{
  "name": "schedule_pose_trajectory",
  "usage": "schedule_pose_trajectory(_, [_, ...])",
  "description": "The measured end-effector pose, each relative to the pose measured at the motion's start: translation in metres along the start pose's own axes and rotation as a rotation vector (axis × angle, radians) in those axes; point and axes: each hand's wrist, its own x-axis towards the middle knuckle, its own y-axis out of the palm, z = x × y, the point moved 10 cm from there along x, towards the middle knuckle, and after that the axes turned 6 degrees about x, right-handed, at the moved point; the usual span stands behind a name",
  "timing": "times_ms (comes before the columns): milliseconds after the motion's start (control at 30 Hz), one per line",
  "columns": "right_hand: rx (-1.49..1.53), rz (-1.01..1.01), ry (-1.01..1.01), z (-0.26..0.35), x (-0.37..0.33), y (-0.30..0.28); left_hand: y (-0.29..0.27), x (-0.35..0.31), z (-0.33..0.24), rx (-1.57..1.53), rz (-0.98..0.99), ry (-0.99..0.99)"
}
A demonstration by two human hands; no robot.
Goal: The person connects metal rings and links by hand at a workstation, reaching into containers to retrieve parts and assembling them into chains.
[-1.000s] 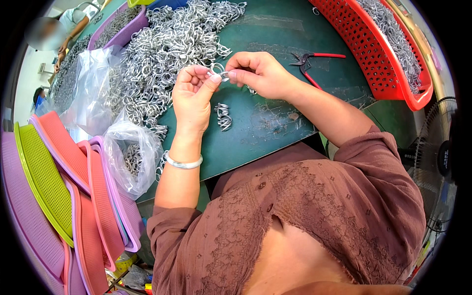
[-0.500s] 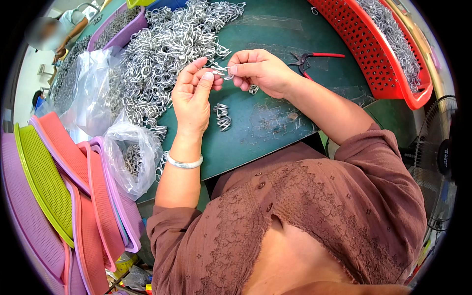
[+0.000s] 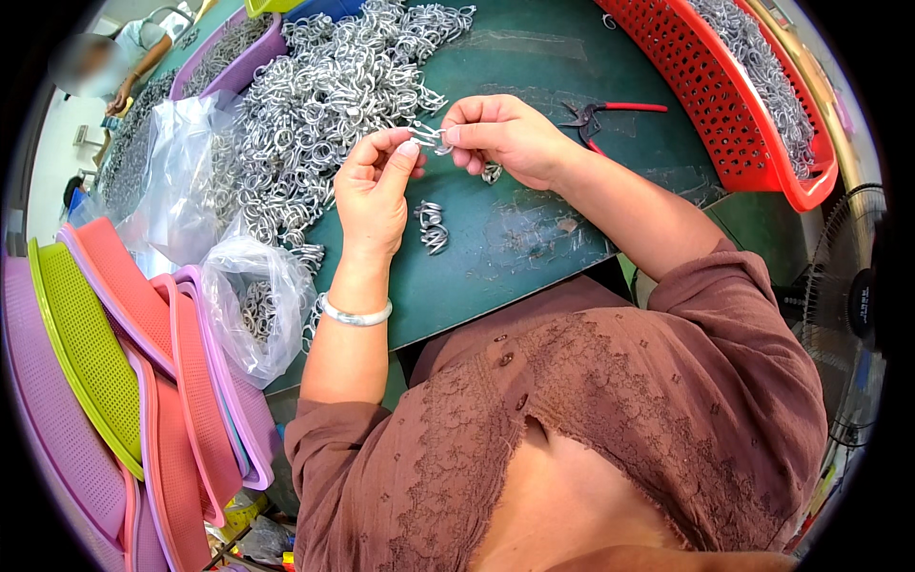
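Wearing a pale bangle (image 3: 357,313) on the left wrist, the person works at a green tabletop (image 3: 534,229). Near the left forearm, a clear plastic bag (image 3: 243,324) with metal rings inside stands beside stacked perforated baskets (image 3: 91,353). A short row of silvery rings (image 3: 432,227) lies between the forearms. Beyond it, the left hand (image 3: 376,191) pinches small metal rings (image 3: 426,136) between thumb and index finger; the right hand (image 3: 505,138), fingers curled, pinches at their other side. How many each has cannot be told. Half a second ago the left index finger was raised; now it is bent down toward the thumb. A second ago one ring showed its round face; now it looks tilted. Red-handled cutters (image 3: 634,107) lie unmoved near a red perforated basket (image 3: 686,86), and a big heap of rings (image 3: 334,95) spreads past the left hand.
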Motion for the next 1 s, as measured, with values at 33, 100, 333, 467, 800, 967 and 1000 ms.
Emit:
schedule_pose_trajectory(33, [-0.007,0.0,-0.005,0.0,0.0,0.0,-0.001,0.0,0.0,0.02,-0.005,0.003])
schedule_pose_trajectory(100, [-0.024,-0.003,-0.013,0.001,0.0,-0.001,-0.003,0.0,0.0,0.06,-0.016,0.007])
schedule_pose_trajectory(333, [-0.079,-0.008,-0.031,0.004,-0.001,0.0,-0.001,0.0,-0.001,0.056,-0.005,0.006])
schedule_pose_trajectory(467, [-0.094,-0.011,-0.034,0.005,-0.001,0.0,0.0,0.0,-0.001,0.015,0.0,0.018])
schedule_pose_trajectory(800, [-0.122,-0.019,-0.053,0.006,-0.001,-0.001,0.007,0.0,0.003,-0.129,0.068,-0.039])
schedule_pose_trajectory(967, [-0.148,-0.021,-0.069,0.007,-0.001,0.0,0.008,0.0,0.016,-0.312,0.108,-0.163])
schedule_pose_trajectory(1000, [-0.175,-0.023,-0.066,0.006,0.0,-0.001,0.009,0.0,0.019,-0.346,0.117,-0.191])
